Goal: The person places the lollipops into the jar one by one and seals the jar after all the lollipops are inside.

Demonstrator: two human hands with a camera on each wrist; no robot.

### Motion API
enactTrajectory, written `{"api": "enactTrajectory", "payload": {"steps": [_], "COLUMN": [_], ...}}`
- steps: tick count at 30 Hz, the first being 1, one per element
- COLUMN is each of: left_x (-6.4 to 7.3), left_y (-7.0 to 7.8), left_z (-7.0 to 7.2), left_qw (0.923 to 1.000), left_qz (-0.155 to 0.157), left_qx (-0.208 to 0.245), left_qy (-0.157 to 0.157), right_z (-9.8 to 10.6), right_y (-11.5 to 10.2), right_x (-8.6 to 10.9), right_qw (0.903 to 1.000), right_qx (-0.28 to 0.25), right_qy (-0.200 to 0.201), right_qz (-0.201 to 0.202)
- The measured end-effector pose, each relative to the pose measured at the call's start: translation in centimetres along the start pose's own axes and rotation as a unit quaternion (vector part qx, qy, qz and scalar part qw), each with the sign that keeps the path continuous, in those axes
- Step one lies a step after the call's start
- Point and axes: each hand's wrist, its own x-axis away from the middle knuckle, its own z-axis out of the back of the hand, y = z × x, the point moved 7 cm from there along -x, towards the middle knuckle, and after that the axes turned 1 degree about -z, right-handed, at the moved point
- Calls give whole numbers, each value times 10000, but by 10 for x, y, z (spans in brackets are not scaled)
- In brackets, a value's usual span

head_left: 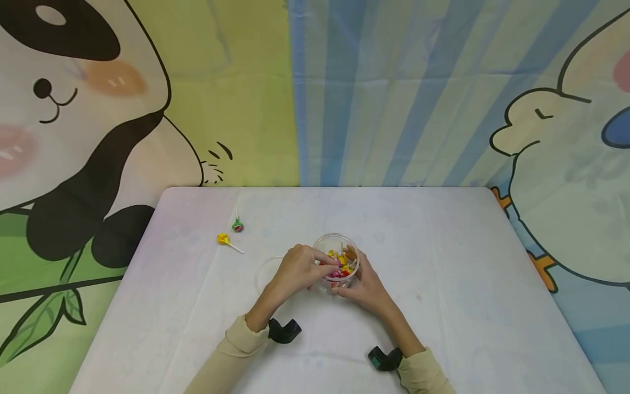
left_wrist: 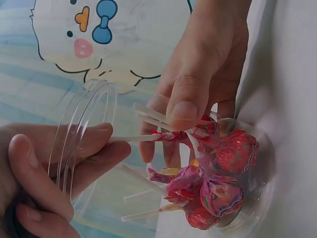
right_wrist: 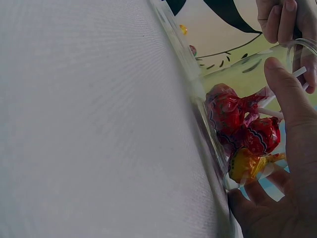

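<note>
A clear plastic jar point(left_wrist: 265, 198) of wrapped lollipops stands on the table. My right hand point(head_left: 366, 287) grips its side, thumb on one side and fingers round the other. My left hand point(head_left: 297, 268) reaches in at the jar's mouth. In the left wrist view its thumb and finger pinch the white stick of a red-wrapped lollipop point(left_wrist: 168, 136), whose head is partly hidden among the others. Pink lollipops point(left_wrist: 223, 193) and more red ones lie beside it. The right wrist view shows a yellow lollipop point(right_wrist: 245, 166) low in the jar.
On the white-covered table point(head_left: 467, 262), a green lollipop point(head_left: 238, 225) and a yellow one point(head_left: 223, 239) lie to the left. A clear round lid point(head_left: 258, 276) lies partly behind my left hand. A cartoon-printed cloth point(head_left: 394, 98) hangs behind the table.
</note>
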Motion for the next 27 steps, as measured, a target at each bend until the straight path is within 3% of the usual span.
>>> {"api": "enactTrajectory", "payload": {"steps": [11,18,23,27], "left_x": [0,0,7,25], "left_y": [-1,-2,-5,-13], "left_z": [-1,-3,3,22], "left_qw": [9997,9998,9971,9850], "left_qz": [244,155,-442,-981], "left_qx": [14,46,379,756], "left_qy": [-83,-91,484,1203], "right_z": [-1,-2,-2,-2], "right_y": [-2,1,2,1], "right_x": [-1,0,-1,-1], "right_qw": [9999,9997,9996,9998], "right_qx": [-132,-239,-248,-184], "right_qy": [-24,-59,-60,-62], "right_qz": [101,96,153,94]}}
